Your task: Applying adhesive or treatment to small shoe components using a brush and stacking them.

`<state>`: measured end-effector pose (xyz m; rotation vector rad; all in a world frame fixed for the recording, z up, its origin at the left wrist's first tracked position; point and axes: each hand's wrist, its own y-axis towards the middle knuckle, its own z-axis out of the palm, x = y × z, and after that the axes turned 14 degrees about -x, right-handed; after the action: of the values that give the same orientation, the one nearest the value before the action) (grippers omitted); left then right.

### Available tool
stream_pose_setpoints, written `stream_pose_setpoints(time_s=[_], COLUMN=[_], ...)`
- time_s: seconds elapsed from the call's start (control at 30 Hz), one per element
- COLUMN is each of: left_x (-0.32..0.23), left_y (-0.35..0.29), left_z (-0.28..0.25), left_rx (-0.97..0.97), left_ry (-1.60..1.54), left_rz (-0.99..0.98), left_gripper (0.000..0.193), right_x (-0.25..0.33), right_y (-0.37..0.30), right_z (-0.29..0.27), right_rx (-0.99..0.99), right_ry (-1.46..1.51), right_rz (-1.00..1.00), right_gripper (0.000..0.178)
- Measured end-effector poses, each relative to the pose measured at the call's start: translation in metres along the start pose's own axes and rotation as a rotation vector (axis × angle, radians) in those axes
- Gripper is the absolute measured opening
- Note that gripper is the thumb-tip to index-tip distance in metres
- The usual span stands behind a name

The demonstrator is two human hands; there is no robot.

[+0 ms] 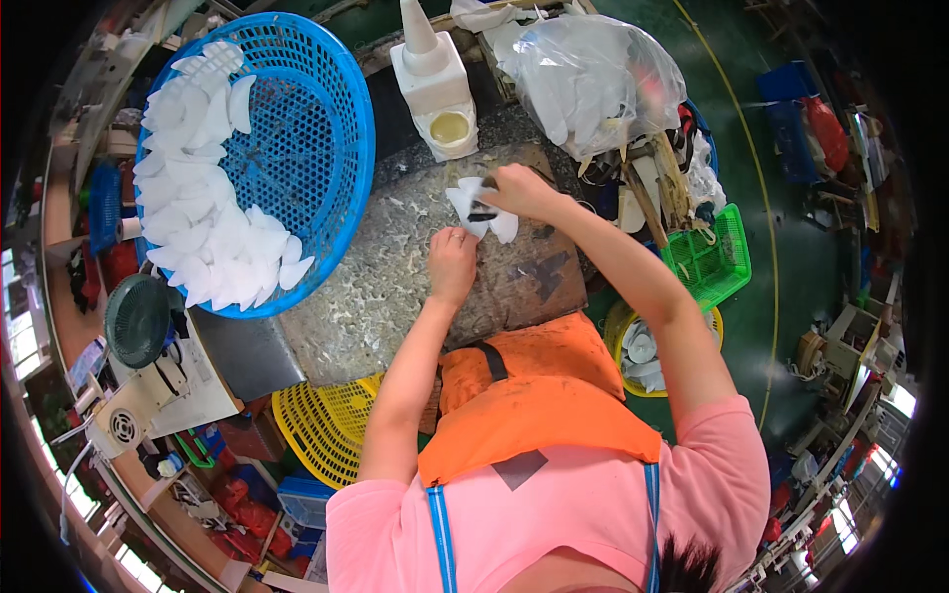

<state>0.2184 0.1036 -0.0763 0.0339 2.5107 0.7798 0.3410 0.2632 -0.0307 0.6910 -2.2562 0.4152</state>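
A: Hands?
B: Left hand [453, 265] mostly closed, pinching the lower edge of a white lobed piece [463, 201] with a dark patch. Right hand [519, 191] half-curled over its upper right edge; fingertips hidden, can't tell if it grips.
A: Piece location?
B: Between the hands, over the far half of the flecked worktop [361, 282], just below the white glue container [450, 156].
A: Edges, room?
B: Worktop stretches left to the blue basket [358, 119] of white pieces [203, 232]. Right edge is nearer. Clear plastic bag [613, 84] sits beyond the right hand.
A: Pose?
B: Left forearm runs up and slightly right, wrist low. Right forearm slants in from lower right, back of hand up.
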Motion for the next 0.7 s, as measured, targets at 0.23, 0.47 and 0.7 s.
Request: stream_pose_setpoints(time_s=[0.23,0.47,0.7], left_x=[-0.004,-0.013,0.068], left_y=[0.004,0.035,0.064], left_z=[-0.006,-0.049,-0.172], left_rx=[-0.049,-0.276,-0.445], left_ry=[0.046,-0.347,0.255], left_rz=[-0.238,-0.521,-0.285], left_gripper=[0.011,0.011,0.011], right_x=[-0.014,-0.009,-0.027], right_y=[-0.032,-0.004,0.019], right_z=[0.015,-0.015,-0.007], right_rx=[-0.031,-0.140,-0.136], right_ry=[-0.014,-0.138,-0.072], right_rz=[-0.398,0.143,-0.375], right_gripper=[0.028,0.035,0.024])
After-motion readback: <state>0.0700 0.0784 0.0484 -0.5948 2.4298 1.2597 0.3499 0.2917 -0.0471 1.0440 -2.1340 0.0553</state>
